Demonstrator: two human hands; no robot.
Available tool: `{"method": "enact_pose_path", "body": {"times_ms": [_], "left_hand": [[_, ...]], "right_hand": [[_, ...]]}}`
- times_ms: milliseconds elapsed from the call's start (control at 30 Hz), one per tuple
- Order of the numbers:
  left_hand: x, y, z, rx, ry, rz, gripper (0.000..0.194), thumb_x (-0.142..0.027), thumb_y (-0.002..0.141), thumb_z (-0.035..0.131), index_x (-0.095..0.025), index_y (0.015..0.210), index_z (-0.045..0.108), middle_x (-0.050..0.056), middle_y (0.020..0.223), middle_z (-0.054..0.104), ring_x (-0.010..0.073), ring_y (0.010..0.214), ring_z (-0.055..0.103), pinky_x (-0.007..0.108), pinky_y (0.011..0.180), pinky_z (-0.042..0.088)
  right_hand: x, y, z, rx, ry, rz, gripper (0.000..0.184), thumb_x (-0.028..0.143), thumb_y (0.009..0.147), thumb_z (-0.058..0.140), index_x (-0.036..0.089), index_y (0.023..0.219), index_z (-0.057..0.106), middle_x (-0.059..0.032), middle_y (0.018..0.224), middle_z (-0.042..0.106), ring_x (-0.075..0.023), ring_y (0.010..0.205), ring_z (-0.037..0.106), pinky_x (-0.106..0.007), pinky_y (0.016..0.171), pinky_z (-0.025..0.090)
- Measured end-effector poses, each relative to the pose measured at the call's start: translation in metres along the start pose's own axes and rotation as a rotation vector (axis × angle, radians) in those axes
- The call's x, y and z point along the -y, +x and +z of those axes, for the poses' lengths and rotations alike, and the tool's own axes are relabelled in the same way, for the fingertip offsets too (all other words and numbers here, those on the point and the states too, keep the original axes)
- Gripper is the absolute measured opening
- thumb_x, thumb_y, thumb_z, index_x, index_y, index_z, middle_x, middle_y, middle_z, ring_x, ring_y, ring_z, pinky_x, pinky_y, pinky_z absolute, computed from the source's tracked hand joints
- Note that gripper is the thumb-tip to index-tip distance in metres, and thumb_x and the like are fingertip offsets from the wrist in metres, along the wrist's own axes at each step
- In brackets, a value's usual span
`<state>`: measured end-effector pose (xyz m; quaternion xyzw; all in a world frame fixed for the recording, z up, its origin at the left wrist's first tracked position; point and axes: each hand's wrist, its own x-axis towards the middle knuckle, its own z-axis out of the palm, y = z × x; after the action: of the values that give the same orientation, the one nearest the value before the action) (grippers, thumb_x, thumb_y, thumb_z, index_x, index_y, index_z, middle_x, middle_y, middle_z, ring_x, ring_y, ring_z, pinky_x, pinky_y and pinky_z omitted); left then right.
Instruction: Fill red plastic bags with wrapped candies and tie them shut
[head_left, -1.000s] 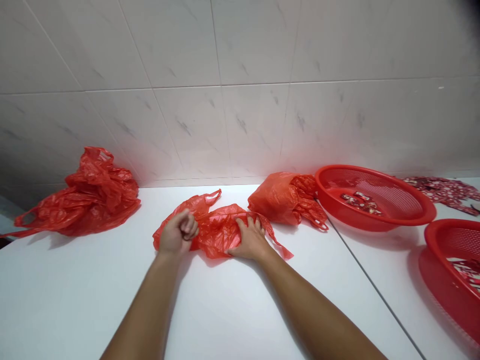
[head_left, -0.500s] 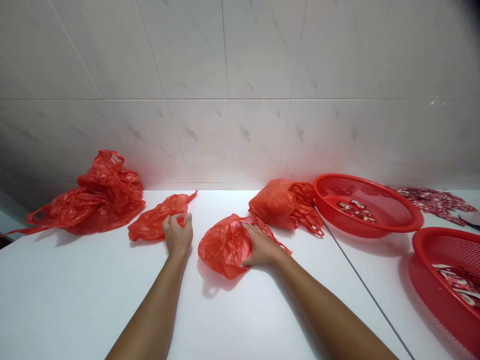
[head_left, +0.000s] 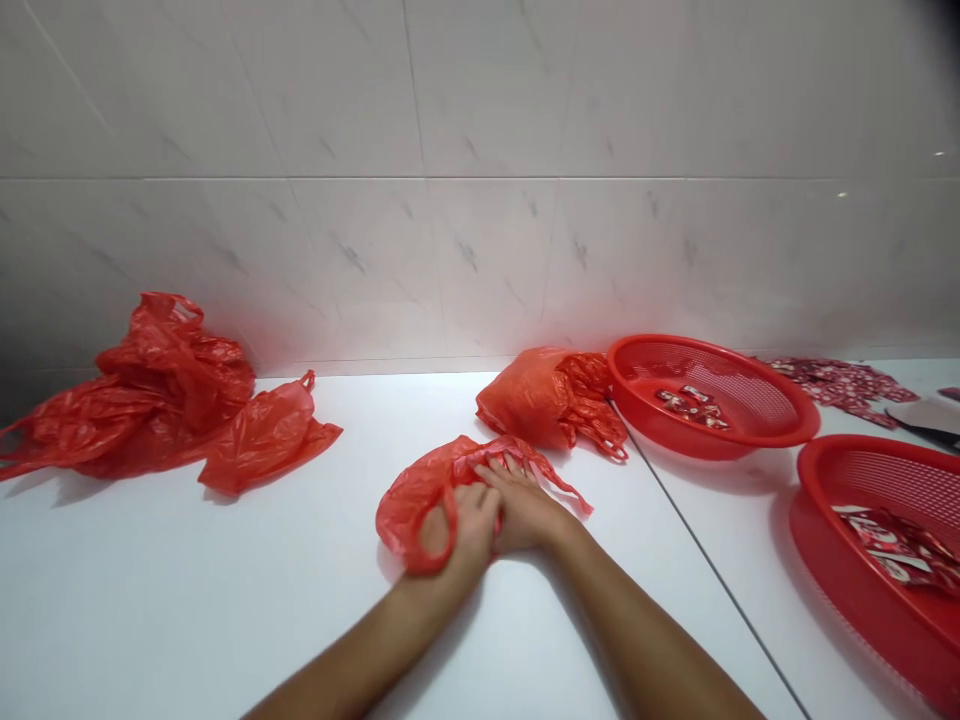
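A crumpled red plastic bag [head_left: 420, 485] lies on the white table in front of me. My left hand [head_left: 474, 515], slightly blurred, is closed at the bag's mouth, fingers curled on the plastic. One handle loop of the bag rests across my left wrist. Right beside it, my right hand [head_left: 519, 503] lies on the bag with fingers stretched out over its pinkish inner side; the thumb is hidden. The two hands touch or nearly touch. Another strap of this bag trails out to the right, past my right hand.
A small red bag [head_left: 266, 440] and a heap of red bags [head_left: 161, 390] lie to the left. A filled-looking red bag [head_left: 532, 400] sits behind my hands. Two red baskets, one far [head_left: 697, 440] and one near [head_left: 832, 540], hold small red packets. More red packets [head_left: 840, 385] lie by the wall.
My left hand has left the small red bag and come right to the bag under my right hand. The small bag now lies against the heap. The view has shifted slightly.
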<state>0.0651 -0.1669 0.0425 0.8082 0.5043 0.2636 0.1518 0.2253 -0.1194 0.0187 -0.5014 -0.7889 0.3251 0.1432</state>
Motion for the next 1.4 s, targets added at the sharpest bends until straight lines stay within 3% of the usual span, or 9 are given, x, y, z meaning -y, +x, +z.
{"method": "enact_pose_path", "body": {"times_ms": [167, 267, 400, 500, 667, 800, 1100, 1267, 1400], "left_hand": [[0.05, 0.02, -0.035, 0.186, 0.238, -0.246, 0.021, -0.023, 0.093, 0.051, -0.023, 0.102, 0.069, 0.012, 0.105, 0.075, 0.0306, 0.094, 0.071, 0.042, 0.082, 0.053], [0.05, 0.014, -0.033, 0.284, 0.249, -0.358, 0.054, -0.043, 0.092, 0.06, -0.021, 0.141, 0.059, 0.016, 0.132, 0.071, 0.0359, 0.12, 0.068, 0.043, 0.092, 0.052], [0.043, 0.011, -0.026, 0.343, 0.192, -0.433, 0.086, -0.057, 0.084, 0.068, -0.022, 0.158, 0.044, 0.019, 0.149, 0.062, 0.0413, 0.134, 0.059, 0.045, 0.095, 0.051], [0.044, 0.012, -0.025, 0.329, 0.194, -0.399, 0.087, -0.053, 0.08, 0.071, -0.023, 0.158, 0.045, 0.017, 0.148, 0.063, 0.0396, 0.131, 0.061, 0.043, 0.092, 0.052], [0.036, 0.004, -0.02, 0.296, 0.202, -0.315, 0.084, -0.046, 0.073, 0.075, -0.025, 0.151, 0.052, 0.015, 0.14, 0.067, 0.0369, 0.124, 0.066, 0.04, 0.086, 0.055], [0.026, -0.004, -0.015, 0.336, 0.141, -0.246, 0.067, -0.041, 0.071, 0.074, -0.026, 0.135, 0.064, 0.012, 0.126, 0.072, 0.0353, 0.114, 0.069, 0.041, 0.087, 0.056], [0.017, -0.011, -0.02, 0.414, 0.162, -0.127, 0.087, -0.042, 0.066, 0.077, -0.028, 0.149, 0.056, 0.015, 0.152, 0.057, 0.0409, 0.133, 0.059, 0.047, 0.104, 0.053], [0.01, -0.009, -0.029, 0.433, 0.129, -0.167, 0.055, -0.047, 0.066, 0.078, -0.029, 0.117, 0.07, 0.01, 0.123, 0.071, 0.0353, 0.109, 0.069, 0.042, 0.085, 0.056], [0.01, 0.002, -0.037, 0.299, 0.138, -0.202, 0.042, -0.059, 0.082, 0.067, -0.023, 0.104, 0.067, 0.011, 0.112, 0.073, 0.0329, 0.104, 0.07, 0.041, 0.081, 0.052]], "right_hand": [[-0.017, -0.016, -0.017, 0.047, 0.01, 0.113, 0.128, 0.044, 0.059, 0.092, 0.046, 0.167, 0.022, -0.0091, 0.177, 0.013, -0.0448, 0.155, 0.033, -0.061, 0.118, 0.035], [-0.02, -0.025, -0.019, -0.03, -0.001, 0.126, 0.122, 0.046, 0.059, 0.093, 0.045, 0.164, 0.033, -0.01, 0.175, 0.022, -0.0439, 0.147, 0.047, -0.054, 0.109, 0.045], [-0.01, -0.025, -0.023, -0.238, -0.094, 0.145, 0.064, 0.06, 0.067, 0.088, 0.021, 0.118, 0.076, -0.0177, 0.135, 0.067, -0.0375, 0.115, 0.067, -0.043, 0.089, 0.052], [-0.002, -0.021, -0.028, -0.408, -0.213, 0.162, 0.044, 0.057, 0.091, 0.07, 0.017, 0.075, 0.072, -0.0138, 0.092, 0.072, -0.0266, 0.082, 0.068, -0.038, 0.076, 0.051], [0.005, -0.016, -0.014, -0.661, -0.247, -0.158, 0.019, 0.026, 0.099, 0.06, 0.018, 0.086, 0.072, -0.0112, 0.095, 0.07, -0.0233, 0.088, 0.064, -0.036, 0.08, 0.053], [0.014, -0.011, 0.012, -0.479, -0.07, -0.426, 0.024, 0.007, 0.095, 0.052, 0.02, 0.092, 0.072, -0.005, 0.096, 0.071, -0.0177, 0.085, 0.065, -0.029, 0.074, 0.053], [-0.009, -0.018, 0.009, -0.319, -0.051, -0.026, 0.016, 0.023, 0.079, 0.075, 0.024, 0.095, 0.076, -0.0075, 0.09, 0.076, -0.0294, 0.082, 0.07, -0.045, 0.078, 0.057], [-0.017, -0.029, -0.001, -0.183, 0.014, -0.013, 0.065, 0.037, 0.055, 0.096, 0.026, 0.115, 0.077, -0.0093, 0.11, 0.078, -0.0382, 0.099, 0.072, -0.051, 0.088, 0.059], [-0.004, -0.032, -0.014, -0.144, 0.214, -0.053, 0.064, 0.043, 0.073, 0.087, 0.029, 0.133, 0.072, -0.0094, 0.128, 0.075, -0.0383, 0.121, 0.068, -0.051, 0.106, 0.054]]}}
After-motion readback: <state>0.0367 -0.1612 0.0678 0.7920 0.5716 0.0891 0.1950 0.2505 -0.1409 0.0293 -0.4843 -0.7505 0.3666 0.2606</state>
